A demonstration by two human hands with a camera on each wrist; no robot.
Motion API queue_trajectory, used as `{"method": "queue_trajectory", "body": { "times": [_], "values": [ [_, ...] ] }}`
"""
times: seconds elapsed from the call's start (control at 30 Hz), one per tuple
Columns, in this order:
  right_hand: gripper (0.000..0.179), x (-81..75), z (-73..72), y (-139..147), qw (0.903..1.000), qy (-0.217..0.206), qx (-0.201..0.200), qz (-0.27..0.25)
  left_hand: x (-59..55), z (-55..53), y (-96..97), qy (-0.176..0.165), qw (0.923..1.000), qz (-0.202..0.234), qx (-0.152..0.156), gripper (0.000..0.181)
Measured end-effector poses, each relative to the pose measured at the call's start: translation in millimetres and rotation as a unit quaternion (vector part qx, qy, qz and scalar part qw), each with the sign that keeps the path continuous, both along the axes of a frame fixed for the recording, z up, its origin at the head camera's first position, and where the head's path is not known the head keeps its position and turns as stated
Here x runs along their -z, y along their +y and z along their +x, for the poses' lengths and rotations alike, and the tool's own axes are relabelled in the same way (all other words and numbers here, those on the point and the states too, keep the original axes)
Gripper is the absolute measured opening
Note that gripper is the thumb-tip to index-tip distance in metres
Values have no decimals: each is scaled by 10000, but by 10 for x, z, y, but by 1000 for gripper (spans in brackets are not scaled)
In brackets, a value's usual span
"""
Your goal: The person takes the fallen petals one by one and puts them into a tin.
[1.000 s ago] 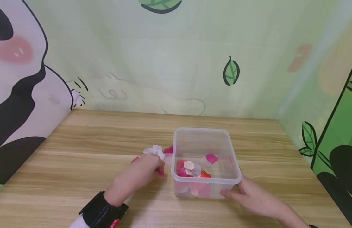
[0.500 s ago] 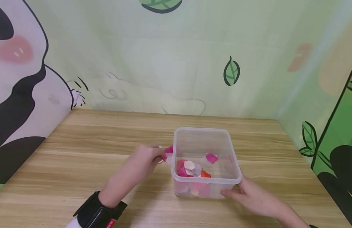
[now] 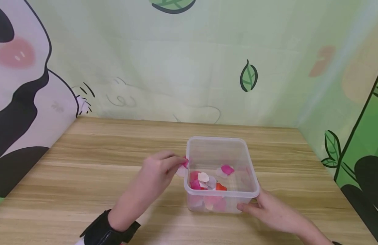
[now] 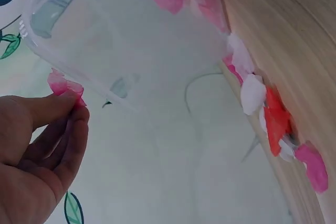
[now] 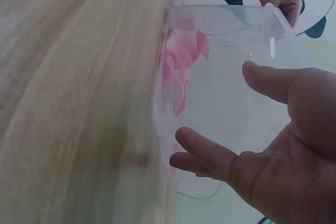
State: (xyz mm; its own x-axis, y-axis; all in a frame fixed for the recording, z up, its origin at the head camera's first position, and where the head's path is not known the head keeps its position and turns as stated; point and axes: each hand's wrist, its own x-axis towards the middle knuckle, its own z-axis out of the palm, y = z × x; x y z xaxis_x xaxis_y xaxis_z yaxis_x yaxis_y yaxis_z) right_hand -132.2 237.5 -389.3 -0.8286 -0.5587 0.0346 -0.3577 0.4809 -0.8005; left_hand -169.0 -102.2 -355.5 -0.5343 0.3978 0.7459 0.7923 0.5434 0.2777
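Observation:
My left hand (image 3: 156,173) pinches a pink flower petal (image 4: 65,88) between thumb and fingertips. It is raised off the table, right at the left rim of a clear plastic box (image 3: 221,194). The box stands upright without a lid, and several pink, white and red petals (image 3: 203,177) lie inside, mostly toward its front left. My right hand (image 3: 268,207) rests against the front right corner of the box, its thumb and fingers extended along the wall in the right wrist view. Behind the left hand, loose petals (image 4: 278,119) in white, red and magenta lie on the table, mostly hidden in the head view.
The wood-grain table (image 3: 115,143) runs back to a green printed backdrop (image 3: 140,68) with leaf drawings. A panda print (image 3: 27,88) covers the left side wall. A black band (image 3: 106,229) wraps the left wrist.
My left hand has lifted from the loose petals and moved right to the box's left rim, carrying the pink petal. The right hand and the box have stayed in place.

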Motion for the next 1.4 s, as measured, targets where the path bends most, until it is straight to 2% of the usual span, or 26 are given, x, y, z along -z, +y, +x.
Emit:
{"method": "queue_trajectory", "body": {
  "times": [0.2,0.3,0.4,0.6,0.7,0.77,0.87,0.97,1.07,1.13,1.17,1.33,1.4],
  "values": [
    [67,-5,-1,1,10000,-4,-7,9,0,53,80,387,9981,48,470,27],
    [67,-6,-4,3,10000,-24,-22,-11,-6,61,106,371,9970,-38,679,28],
    [67,-5,-6,5,10000,-45,-34,-38,-12,65,110,266,9971,-107,702,31],
    [67,5,-8,4,10000,-31,-34,-15,-4,30,60,222,9986,-194,440,31],
    [66,6,-8,4,10000,6,-32,10,13,-24,5,172,9994,-244,147,27],
    [66,4,-8,3,10000,10,-40,0,34,-65,-49,-33,9996,-274,-89,24],
    [66,1,-4,4,10000,10,-48,-8,72,-128,-135,-585,9960,-441,-518,23],
    [66,-4,-3,1,10000,-30,-50,-13,115,-189,-224,-1332,9843,-674,-936,22],
    [66,-8,-3,0,10000,-59,-44,-26,154,-247,-306,-2067,9640,-968,-1360,19],
    [66,-7,-3,2,10000,-46,-47,-32,185,-281,-359,-2443,9489,-1151,-1632,17],
    [66,-7,-4,3,10000,-43,-49,-33,200,-295,-387,-2564,9416,-1279,-1771,16],
    [68,-14,-3,2,10000,-68,-2,32,281,-370,-523,-2889,9143,-1757,-2230,2],
    [68,-17,1,1,9999,-92,17,67,304,-392,-557,-3046,9046,-1892,-2304,11]
  ]
}}
